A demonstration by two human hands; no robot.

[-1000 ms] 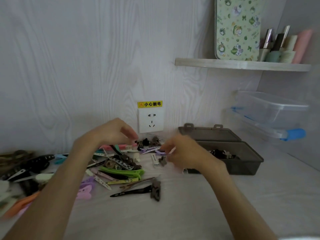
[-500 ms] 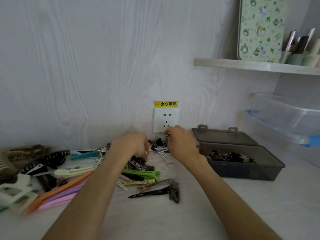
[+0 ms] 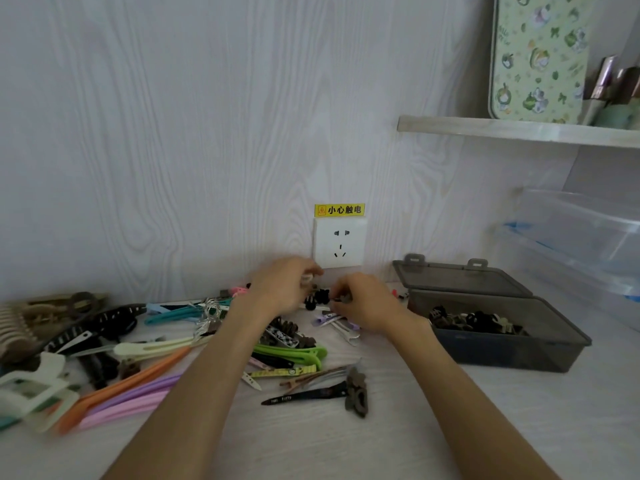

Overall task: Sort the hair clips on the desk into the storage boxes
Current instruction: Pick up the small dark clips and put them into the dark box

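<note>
With the left hand [image 3: 287, 285] pinching a small pale clip [image 3: 306, 279] and the right hand [image 3: 363, 303] pinching a small dark clip [image 3: 343, 298] – both sets of fingers curled – the person does best to carry only matching small ones to the grey box [image 3: 512, 355].

Home dressing desk — cosmetics [image 3: 614, 88] on wall shelf [image 3: 519, 130], hair clips [image 3: 287, 353] strewn.

Two storage boxes [image 3: 512, 344]; perhaps thirty hair clips [image 3: 289, 353]; two hands [image 3: 284, 285].
</note>
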